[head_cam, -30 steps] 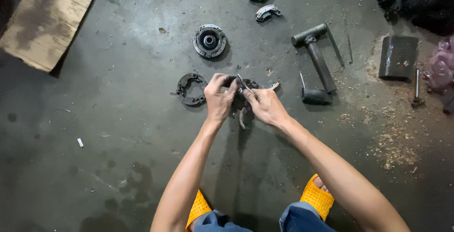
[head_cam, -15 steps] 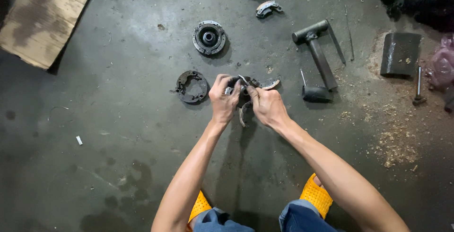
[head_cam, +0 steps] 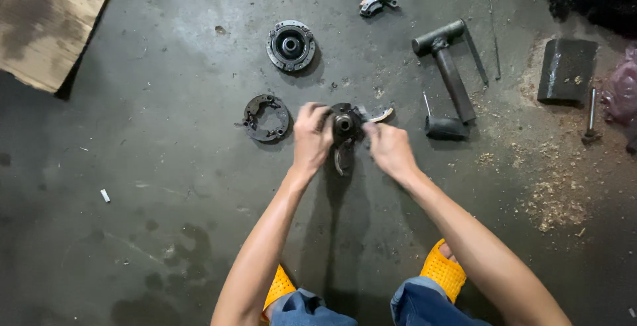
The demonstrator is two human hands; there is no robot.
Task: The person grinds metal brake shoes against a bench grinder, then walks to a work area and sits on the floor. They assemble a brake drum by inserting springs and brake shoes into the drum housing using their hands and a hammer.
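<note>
Both hands meet over a dark round metal clutch-like part (head_cam: 345,125) lying on the grimy concrete floor. My left hand (head_cam: 312,137) grips its left side. My right hand (head_cam: 390,150) holds its right side, fingers curled around the rim. A curved shoe piece (head_cam: 381,113) pokes out at the part's upper right and another hangs below it (head_cam: 340,160). A dark ring-shaped plate (head_cam: 265,117) lies just left of my left hand.
A round hub disc (head_cam: 290,45) lies farther up. Two curved shoes (head_cam: 376,2) sit near the top edge. A black hammer-like tool (head_cam: 450,77), a dark block (head_cam: 566,68) and sawdust lie right. Cardboard (head_cam: 46,20) at top left. Yellow sandals (head_cam: 443,271) below.
My right hand has slid off the top of the part to its right side, so the part's centre hub now shows. My left hand has kept its grip on the left side.
</note>
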